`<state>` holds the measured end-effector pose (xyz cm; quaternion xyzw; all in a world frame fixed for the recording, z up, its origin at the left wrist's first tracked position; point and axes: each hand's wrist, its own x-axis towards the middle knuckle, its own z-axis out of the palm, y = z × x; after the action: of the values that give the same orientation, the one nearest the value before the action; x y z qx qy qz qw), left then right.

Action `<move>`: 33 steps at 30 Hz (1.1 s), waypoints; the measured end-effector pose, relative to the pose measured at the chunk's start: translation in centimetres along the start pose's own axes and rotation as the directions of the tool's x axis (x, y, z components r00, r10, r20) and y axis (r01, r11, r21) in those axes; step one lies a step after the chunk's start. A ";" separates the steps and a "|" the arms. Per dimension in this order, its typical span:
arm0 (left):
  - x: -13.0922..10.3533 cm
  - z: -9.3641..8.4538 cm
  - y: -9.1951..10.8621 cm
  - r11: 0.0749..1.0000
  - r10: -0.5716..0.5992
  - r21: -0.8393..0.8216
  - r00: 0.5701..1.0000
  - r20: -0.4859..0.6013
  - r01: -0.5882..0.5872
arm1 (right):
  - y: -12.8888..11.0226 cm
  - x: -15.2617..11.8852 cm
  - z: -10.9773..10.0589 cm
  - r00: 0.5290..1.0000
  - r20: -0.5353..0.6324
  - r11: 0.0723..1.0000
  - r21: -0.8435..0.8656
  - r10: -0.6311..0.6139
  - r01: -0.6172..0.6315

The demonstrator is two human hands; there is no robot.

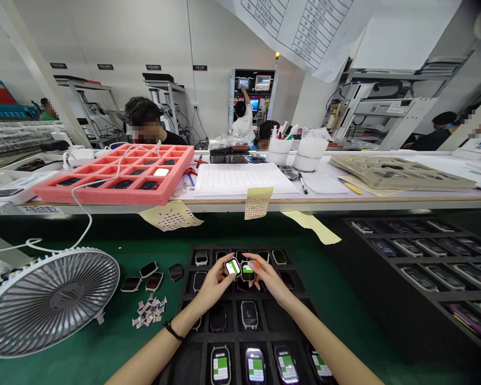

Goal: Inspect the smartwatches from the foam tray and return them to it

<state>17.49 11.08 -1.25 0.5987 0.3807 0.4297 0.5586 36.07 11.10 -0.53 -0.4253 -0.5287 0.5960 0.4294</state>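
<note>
My left hand (215,280) is closed around a smartwatch body (233,268) without a strap, its screen lit white and green. Right beside it, the fingers of my right hand (266,275) grip a second smartwatch (247,271), also lit green and white. A small orange piece (257,264) shows at my right fingers. Both hands are above a black foam tray (278,315) with square compartments. In its front row, several watches (255,366) have lit screens; a dark-screened watch (249,314) lies behind them. My hands hide some of the middle compartments.
Left on the green mat are loose watches (154,281), a pile of small pieces (149,312) and a fan (56,299). A second black tray (385,262) of watches stands right. The shelf ahead carries a pink foam tray (100,193) and papers (240,179). Other people work beyond.
</note>
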 end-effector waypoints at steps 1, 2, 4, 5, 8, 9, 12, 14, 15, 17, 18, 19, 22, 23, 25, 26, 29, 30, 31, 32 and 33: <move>0.0 0.0 0.0 1.000 0.002 0.003 1.000 0.004 -0.002 | 0.0 0.0 0.0 1.000 0.000 1.000 0.000 0.000 0.000; 0.0 0.0 0.0 1.000 0.005 0.003 1.000 0.005 -0.005 | 0.0 0.0 0.0 1.000 0.000 1.000 -0.001 -0.001 0.001; -0.1 -0.1 -0.1 1.000 0.011 -0.005 1.000 0.004 -0.011 | 0.0 0.0 0.0 1.000 0.001 1.000 -0.004 -0.005 0.005; 0.0 -0.1 -0.1 1.000 0.010 -0.011 1.000 -0.001 -0.010 | 0.0 0.0 0.0 1.000 0.001 1.000 -0.004 -0.007 0.007; 0.1 -0.3 -0.1 1.000 0.000 -0.003 0.999 -0.040 0.000 | 0.0 0.0 0.0 1.000 0.003 1.000 -0.008 -0.005 0.005; 0.1 -0.3 -0.1 1.000 -0.005 0.013 0.998 -0.060 0.005 | -0.1 0.0 0.0 1.000 0.002 1.000 -0.010 -0.003 0.003; 0.1 -0.5 0.2 0.998 -0.010 0.067 0.993 -0.115 0.018 | -0.1 -0.1 0.0 1.000 -0.007 1.000 -0.020 0.003 -0.003; 0.1 -0.5 0.4 0.996 -0.014 0.089 0.991 -0.132 0.025 | -0.2 -0.2 0.0 1.000 -0.012 1.000 -0.025 0.007 -0.007; 0.1 -0.5 0.6 0.995 -0.017 0.096 0.990 -0.137 0.030 | -0.2 -0.2 0.0 1.000 -0.013 1.000 -0.026 0.008 -0.009; 0.0 -0.5 0.7 0.993 -0.028 0.108 0.989 -0.142 0.044 | -0.3 -0.2 0.1 1.000 -0.010 1.000 -0.025 0.007 -0.008; 0.0 -0.5 0.8 0.992 -0.033 0.112 0.989 -0.146 0.050 | -0.3 -0.2 0.1 1.000 -0.008 1.000 -0.025 0.007 -0.007; 0.0 -0.4 0.8 0.992 -0.035 0.116 0.988 -0.150 0.053 | -0.3 -0.2 0.1 1.000 -0.007 1.000 -0.025 0.007 -0.007; 0.0 -0.4 0.8 0.993 -0.020 0.115 0.988 -0.153 0.038 | -0.3 -0.3 0.1 1.000 -0.005 1.000 -0.027 0.013 -0.013; 0.0 -0.4 0.7 0.993 -0.013 0.112 0.989 -0.149 0.030 | -0.3 -0.3 0.1 1.000 -0.004 0.999 -0.029 0.015 -0.015; 0.1 -0.3 0.6 0.994 -0.004 0.112 0.990 -0.138 0.019 | -0.4 -0.3 0.1 1.000 -0.004 0.999 -0.032 0.017 -0.017; 0.1 -0.3 0.5 0.993 0.001 0.116 0.991 -0.133 0.015 | -0.4 -0.3 0.1 1.000 -0.005 0.999 -0.034 0.017 -0.017; 0.1 -0.3 0.3 0.992 0.022 0.125 0.994 -0.111 -0.008 | -0.4 -0.3 0.1 1.000 -0.008 0.999 -0.036 0.014 -0.015; 0.1 -0.3 0.2 0.992 0.027 0.122 0.995 -0.101 -0.014 | -0.4 -0.3 0.1 1.000 -0.007 0.999 -0.035 0.013 -0.013; 0.1 -0.3 0.2 0.993 0.028 0.120 0.996 -0.087 -0.017 | -0.4 -0.3 0.1 1.000 -0.005 0.999 -0.034 0.013 -0.013; 0.1 -0.3 0.1 0.993 0.026 0.119 0.997 -0.074 -0.017 | -0.3 -0.3 0.1 1.000 -0.001 0.999 -0.034 0.014 -0.014; 0.0 -0.3 0.1 0.993 0.024 0.121 0.998 -0.063 -0.016 | -0.3 -0.3 0.1 1.000 0.002 0.999 -0.033 0.014 -0.014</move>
<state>17.21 11.21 -1.18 0.6208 0.4178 0.4307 0.5045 36.10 10.83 -0.20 -0.4354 -0.5361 0.5906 0.4174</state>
